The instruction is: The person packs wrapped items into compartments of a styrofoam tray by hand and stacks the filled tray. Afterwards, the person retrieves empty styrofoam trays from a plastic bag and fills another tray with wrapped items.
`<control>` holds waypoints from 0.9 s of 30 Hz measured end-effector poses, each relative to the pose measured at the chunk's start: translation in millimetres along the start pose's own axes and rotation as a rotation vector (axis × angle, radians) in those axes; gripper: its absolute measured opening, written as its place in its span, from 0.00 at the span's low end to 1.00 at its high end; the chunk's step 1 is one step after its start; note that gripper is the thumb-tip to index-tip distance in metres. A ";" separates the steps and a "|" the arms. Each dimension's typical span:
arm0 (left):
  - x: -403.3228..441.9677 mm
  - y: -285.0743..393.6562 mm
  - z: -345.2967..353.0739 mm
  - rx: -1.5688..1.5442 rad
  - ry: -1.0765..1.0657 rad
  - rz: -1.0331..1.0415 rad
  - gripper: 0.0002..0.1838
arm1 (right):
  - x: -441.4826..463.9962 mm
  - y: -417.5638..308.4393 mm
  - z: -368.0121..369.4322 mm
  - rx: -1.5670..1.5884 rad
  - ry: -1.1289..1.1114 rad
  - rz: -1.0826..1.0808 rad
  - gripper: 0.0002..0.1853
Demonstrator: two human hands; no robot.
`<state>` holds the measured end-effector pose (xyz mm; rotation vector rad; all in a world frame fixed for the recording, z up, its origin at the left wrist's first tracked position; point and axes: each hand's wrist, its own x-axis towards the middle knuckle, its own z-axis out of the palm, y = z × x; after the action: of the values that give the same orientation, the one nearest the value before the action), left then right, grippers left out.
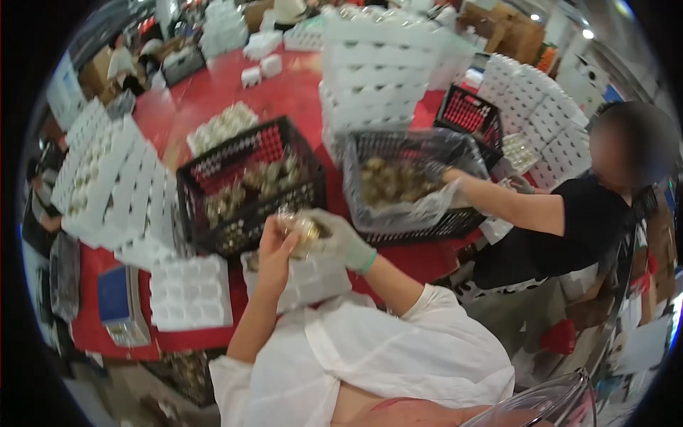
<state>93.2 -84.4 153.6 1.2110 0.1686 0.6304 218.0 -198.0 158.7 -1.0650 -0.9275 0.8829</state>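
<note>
Bare, with its fingers curled, my left hand [274,249] grips one side of a small shiny item in clear wrapping [304,229]. On the other side my right hand [339,240], in a pale glove with a green cuff, is closed around the same item. Its contents look yellowish-brown, but the exact kind is unclear. Just below both hands sits a white foam tray [320,281] with rounded cups. Beyond them stands a black crate [245,231] holding several clear-wrapped brownish pieces [249,191].
To the right, a bag-lined black crate [420,222] holds brownish round pieces; a co-worker's arm [505,205] reaches into it. Foam tray stacks [373,78] rise behind and at left. Another foam tray [191,292] and a blue-topped device [121,295] sit on the red table [284,82].
</note>
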 end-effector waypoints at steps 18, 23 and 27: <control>-9.8 -0.9 -26.6 0.198 0.198 -0.023 0.06 | -13.5 32.3 24.2 -0.092 0.071 0.041 0.24; -7.2 -7.4 -57.9 0.306 0.280 0.072 0.08 | 3.7 40.3 52.1 -0.424 0.097 0.041 0.21; -12.4 -2.7 -65.4 0.255 0.504 0.015 0.09 | 13.5 36.0 87.9 -0.542 0.132 0.007 0.20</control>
<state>54.9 -38.1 124.8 1.2772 0.6806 0.9410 136.4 -149.3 145.3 -1.5693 -1.0798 0.5650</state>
